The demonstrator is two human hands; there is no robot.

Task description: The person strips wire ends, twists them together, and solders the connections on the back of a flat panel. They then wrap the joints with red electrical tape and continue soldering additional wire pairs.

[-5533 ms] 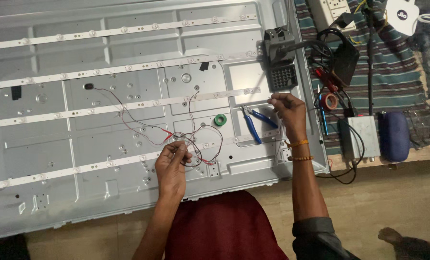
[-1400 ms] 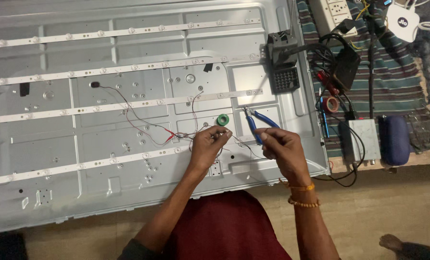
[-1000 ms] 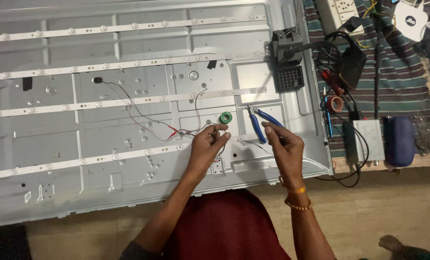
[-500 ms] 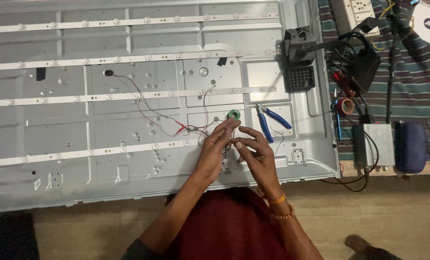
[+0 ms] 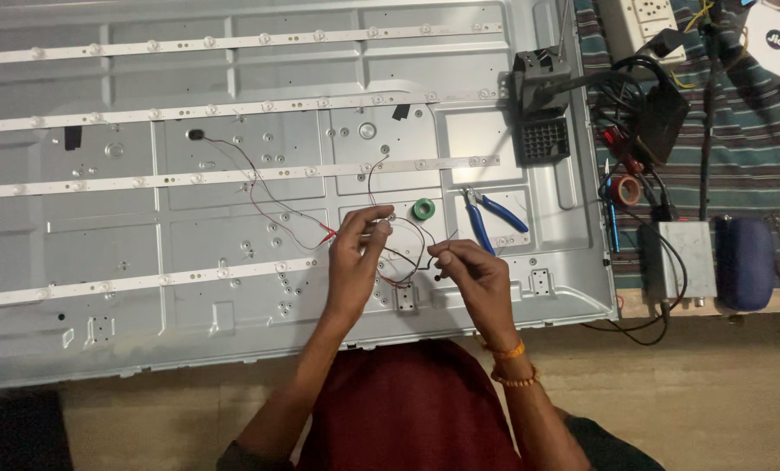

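- Wires (image 5: 403,253): my left hand (image 5: 355,262) and right hand (image 5: 473,275) both have grip pinched on them, over metal panel (image 5: 233,349).
- Blue pliers (image 5: 490,218), green roll (image 5: 423,208) just beside.

Red and black wires (image 5: 272,205), blue-handled pliers (image 5: 493,218), green spool (image 5: 423,208), striped cloth (image 5: 748,148)

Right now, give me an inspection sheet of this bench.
Surface: grey metal panel with white strips.
Job's things: thin red and black wires, pinched by both hands.
Clutter: blue-handled cutters, green ring, tape roll, grey box.
Hands: left hand and right hand, each closed on a wire.
Cables: black leads tangled on striped cloth.
Surroundings: tan floor.
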